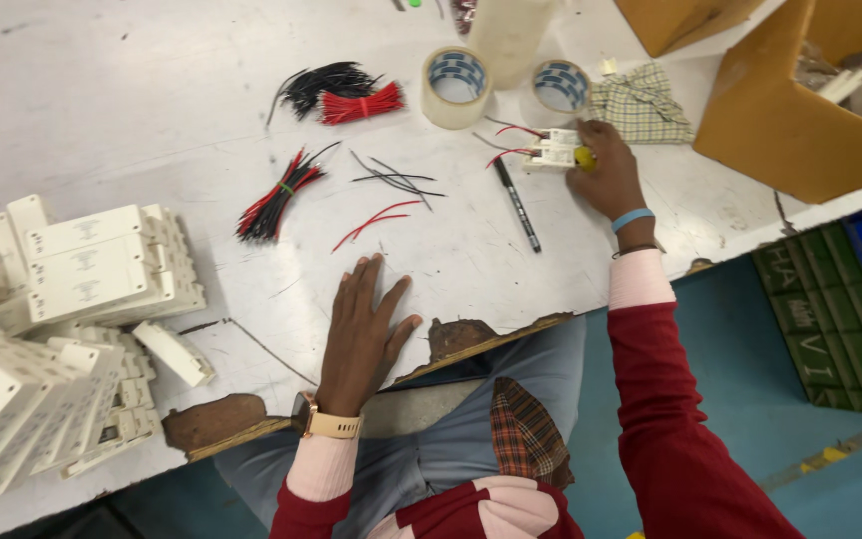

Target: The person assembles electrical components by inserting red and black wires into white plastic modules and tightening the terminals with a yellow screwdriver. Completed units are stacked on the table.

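My left hand (363, 324) lies flat and empty on the white table (132, 110), fingers spread, just below two loose red wires (376, 222). My right hand (606, 178) reaches far right and grips a yellow-handled tool (585, 157) against a small white plastic module (554, 150) that has red and black wires coming out. A black pen (517, 203) lies just left of that hand. Loose black wires (396, 179) lie in the middle.
A red and black wire bundle (277, 196), more wire bundles (343, 92), two tape rolls (457, 86), a checked cloth (641, 103), cardboard boxes (800, 110) and stacked white modules (62, 329) surround the work spot. The table's front edge (471, 334) is chipped.
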